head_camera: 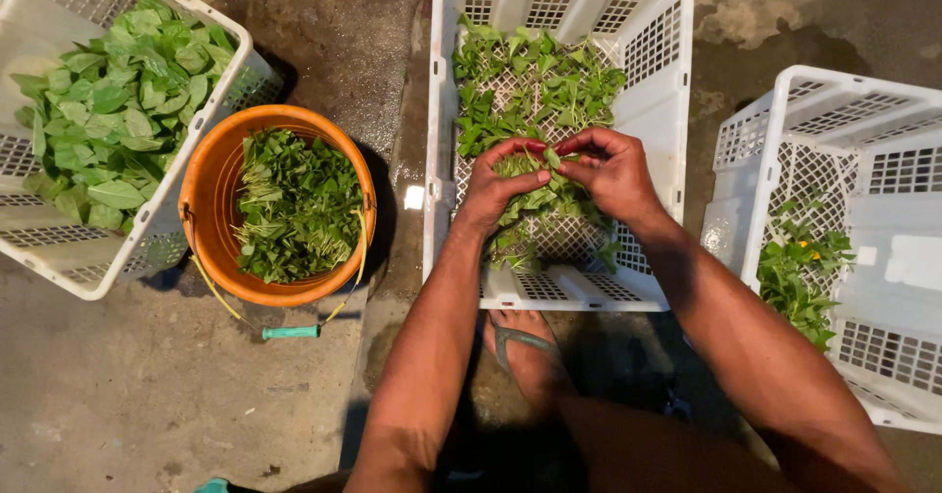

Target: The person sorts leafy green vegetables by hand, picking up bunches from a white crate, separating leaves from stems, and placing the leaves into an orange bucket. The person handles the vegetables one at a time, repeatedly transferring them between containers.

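Note:
My left hand [497,184] and my right hand [613,171] meet over the middle white plastic crate [659,81]. Together they grip a bunch of green leafy stems [538,199], fingertips touching at the top of the bunch. A thin red band seems to run between the fingers, though it is too small to be sure. Loose green sprigs [535,86] lie in the crate behind the hands, and a few under them.
An orange bucket [201,208] full of leafy greens stands at the left, its green-gripped handle on the floor. A white crate [49,238] of broad leaves sits far left. Another white crate [883,208] at the right holds a few sprigs. My sandalled foot [525,341] rests on wet concrete.

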